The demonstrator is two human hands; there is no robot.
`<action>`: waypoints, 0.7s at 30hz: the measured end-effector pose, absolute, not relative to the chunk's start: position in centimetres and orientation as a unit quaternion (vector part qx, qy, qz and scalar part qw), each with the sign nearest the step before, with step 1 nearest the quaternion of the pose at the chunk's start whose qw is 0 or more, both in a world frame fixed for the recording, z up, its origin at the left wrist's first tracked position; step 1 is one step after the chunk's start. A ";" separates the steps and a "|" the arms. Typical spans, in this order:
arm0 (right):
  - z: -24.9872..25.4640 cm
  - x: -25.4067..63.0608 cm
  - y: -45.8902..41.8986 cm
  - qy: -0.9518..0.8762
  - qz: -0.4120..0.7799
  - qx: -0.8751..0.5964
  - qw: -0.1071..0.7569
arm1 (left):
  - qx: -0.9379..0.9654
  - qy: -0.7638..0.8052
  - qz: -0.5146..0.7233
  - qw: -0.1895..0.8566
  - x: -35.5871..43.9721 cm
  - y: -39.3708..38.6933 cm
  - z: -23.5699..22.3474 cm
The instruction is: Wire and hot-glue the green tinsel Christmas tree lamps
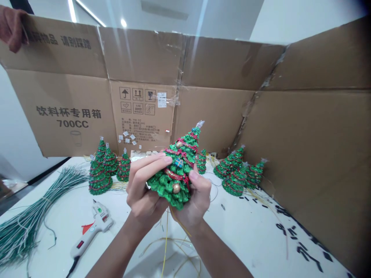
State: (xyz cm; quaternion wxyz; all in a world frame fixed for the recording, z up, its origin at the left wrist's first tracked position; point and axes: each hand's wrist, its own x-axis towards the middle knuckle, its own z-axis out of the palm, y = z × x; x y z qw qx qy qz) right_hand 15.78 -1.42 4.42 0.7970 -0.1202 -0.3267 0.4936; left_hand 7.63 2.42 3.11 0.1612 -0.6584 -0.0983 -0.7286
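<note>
Above the middle of the table, a small green Christmas tree ornament [182, 170] leans to the right, with red garlands, gold balls, a blue gift and a clear tip. My left hand [146, 183] is closed around its left side, fingers across the front. On the other side, my right hand [195, 197] grips the lower edge with the thumb in front. Yellow wires [165, 247] hang down beneath the tree and spread on the table. The underside of the ornament is hidden by my hands.
A white glue gun [89, 233] and green wire bundle [43, 212] lie at left. Several similar trees [100, 175] stand behind left, others [234, 179] behind right. Cardboard [214, 116] walls the back and right; another person's hand [13, 29] holds its top-left edge. Black pieces [304, 253] lie at right.
</note>
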 end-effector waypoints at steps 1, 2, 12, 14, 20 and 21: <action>4.4 15.8 -1.4 -0.328 0.493 -0.118 0.797 | -0.659 -0.098 -0.728 0.161 7.6 2.4 3.1; 4.4 15.8 -1.4 -0.329 0.492 -0.116 0.797 | -0.659 -0.097 -0.728 0.161 7.6 2.4 3.1; 4.2 15.7 -1.3 -0.336 0.479 -0.127 0.801 | -0.656 -0.094 -0.731 0.162 7.7 2.6 3.0; 4.1 15.8 -1.2 -0.348 0.479 -0.119 0.797 | -0.653 -0.096 -0.734 0.160 7.8 2.6 3.0; 4.0 15.9 -0.9 -0.351 0.475 -0.142 0.795 | -0.649 -0.101 -0.737 0.159 7.7 3.0 2.9; 4.0 15.9 -0.9 -0.352 0.478 -0.143 0.792 | -0.648 -0.101 -0.738 0.161 7.7 3.0 2.9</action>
